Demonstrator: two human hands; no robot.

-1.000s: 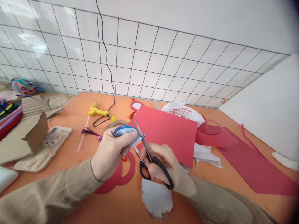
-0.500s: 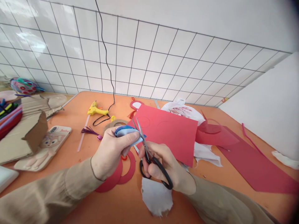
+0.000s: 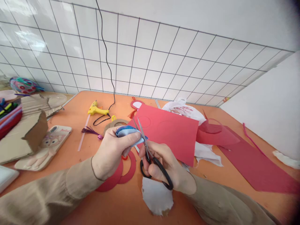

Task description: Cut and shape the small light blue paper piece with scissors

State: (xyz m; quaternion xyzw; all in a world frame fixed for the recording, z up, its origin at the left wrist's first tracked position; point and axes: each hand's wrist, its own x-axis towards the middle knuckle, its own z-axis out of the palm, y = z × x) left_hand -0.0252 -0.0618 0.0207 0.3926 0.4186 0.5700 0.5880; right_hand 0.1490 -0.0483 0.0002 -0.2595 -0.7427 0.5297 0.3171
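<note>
Blue piece (image 3: pixel 126 132): raised above the orange table (image 3: pixel 77 109), right end at the blades.
Left hand (image 3: pixel 109 150): thumb and fingers pinching the piece.
Right hand (image 3: pixel 165 161): gripping black-handled scissors (image 3: pixel 154 160), blades parted.
Left thumb: near the blades; I judge a nick possible should the pinch slip.
Edge: may cut crooked if the piece shifts.

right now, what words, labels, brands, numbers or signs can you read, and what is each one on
No text reads clearly.
White plastic bag: red printing, too blurred to read.
Phone case: pink marks near its upper right corner, possibly lettering, too small to read.
</note>
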